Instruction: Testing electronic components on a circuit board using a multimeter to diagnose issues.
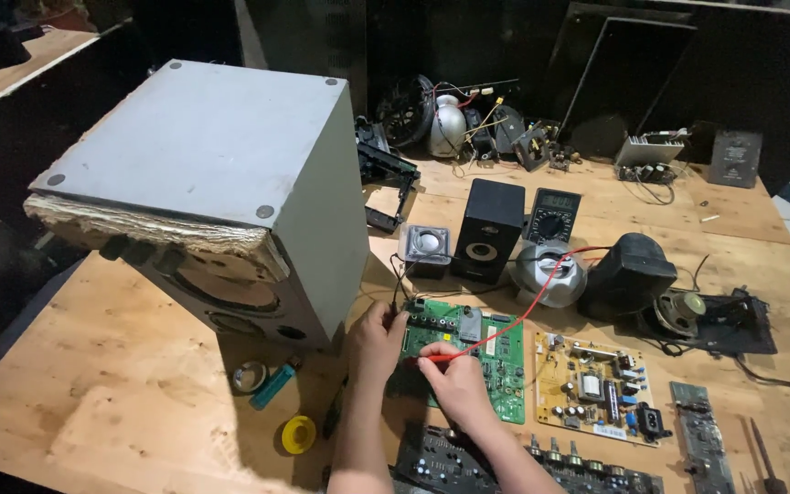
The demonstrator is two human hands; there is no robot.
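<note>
Right hand pinching slim red meter probe, tip pointing left onto green rectangular circuit board; left hand closed on board's near-left edge, beside grey speaker cabinet.

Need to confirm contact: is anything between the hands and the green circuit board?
Nothing visible does. The left hand rests at the green circuit board edge, and the right hand holds a red probe over it.

one large grey speaker cabinet, one green circuit board, one yellow circuit board, one multimeter, one small black speaker, one blue lighter, one yellow tape roll, two hands
</note>
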